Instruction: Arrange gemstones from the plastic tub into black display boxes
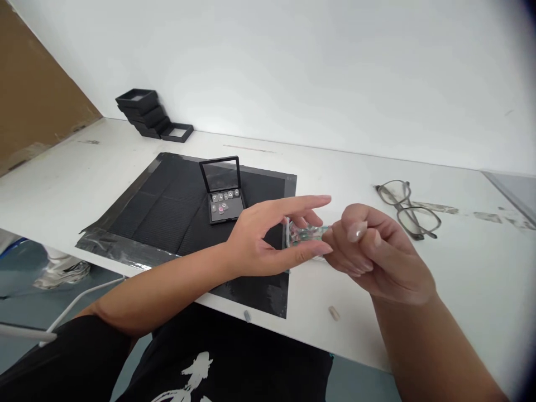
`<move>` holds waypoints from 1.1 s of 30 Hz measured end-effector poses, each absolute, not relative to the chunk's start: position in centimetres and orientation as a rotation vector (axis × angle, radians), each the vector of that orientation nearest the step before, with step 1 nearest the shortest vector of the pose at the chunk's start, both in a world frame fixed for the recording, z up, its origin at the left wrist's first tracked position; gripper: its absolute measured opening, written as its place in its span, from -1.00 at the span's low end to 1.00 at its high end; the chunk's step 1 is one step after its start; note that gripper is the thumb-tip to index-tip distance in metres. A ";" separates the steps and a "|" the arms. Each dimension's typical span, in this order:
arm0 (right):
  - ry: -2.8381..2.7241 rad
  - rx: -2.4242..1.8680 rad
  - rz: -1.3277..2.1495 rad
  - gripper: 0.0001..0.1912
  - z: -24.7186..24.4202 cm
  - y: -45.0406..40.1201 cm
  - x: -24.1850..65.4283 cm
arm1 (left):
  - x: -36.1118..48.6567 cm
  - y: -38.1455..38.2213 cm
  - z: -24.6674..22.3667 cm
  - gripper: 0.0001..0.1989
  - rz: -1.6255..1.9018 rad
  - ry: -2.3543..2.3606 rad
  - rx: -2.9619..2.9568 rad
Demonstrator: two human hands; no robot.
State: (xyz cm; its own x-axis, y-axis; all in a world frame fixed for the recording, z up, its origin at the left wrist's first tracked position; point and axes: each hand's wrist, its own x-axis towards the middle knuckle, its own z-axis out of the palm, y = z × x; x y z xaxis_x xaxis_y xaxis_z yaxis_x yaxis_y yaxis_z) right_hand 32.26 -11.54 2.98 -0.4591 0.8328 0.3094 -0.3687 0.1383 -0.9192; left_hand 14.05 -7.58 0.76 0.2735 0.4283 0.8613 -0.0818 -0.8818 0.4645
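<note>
My left hand (272, 234) reaches across the black mat with thumb and fingers apart, and I see nothing between them. Its fingertips come close to my right hand (377, 251), whose fingers are curled in a pinch; whatever they may hold is too small to make out. Behind both hands lies a clear container (307, 233) with pinkish and green contents, partly hidden. A small black case (226, 211) stands on the mat to the left, its windowed lid raised. Inside it, several small clear pieces (220, 197) sit along the top, with a pink one (221, 209) below.
Black frame-like boxes (142, 114) are stacked at the back left against the wall. Eyeglasses (408, 209) rest on the white table (469, 268) at the right. Near the front edge lie a beige piece (334, 313) and a grey piece (247, 316). The black mat (167, 206) is taped down.
</note>
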 end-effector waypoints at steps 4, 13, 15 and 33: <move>-1.430 -0.516 1.602 -0.85 2.6 -11.7 31.6 | 14.4 -7.4 0.9 -0.57 1.773 0.148 2.114; -1.419 -0.641 1.596 -0.84 2.6 -12.0 31.3 | 14.3 -6.8 0.8 -0.75 1.844 0.017 2.124; -1.425 -0.659 1.591 -0.85 2.5 -12.0 31.4 | 14.3 -6.8 0.9 -0.77 1.831 0.013 2.123; -2.170 -1.750 0.254 -0.53 0.2 -9.1 35.4 | 2.6 -4.1 1.6 -0.63 1.864 0.476 2.152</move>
State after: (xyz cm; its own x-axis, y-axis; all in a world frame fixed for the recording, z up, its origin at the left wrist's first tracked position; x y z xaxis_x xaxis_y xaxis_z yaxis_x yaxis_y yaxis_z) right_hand 35.42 -9.15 0.17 -0.1831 0.9715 0.1505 0.9105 0.2253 -0.3466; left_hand 2.56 -4.13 1.64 0.1260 0.4050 0.9056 0.0788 -0.9141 0.3979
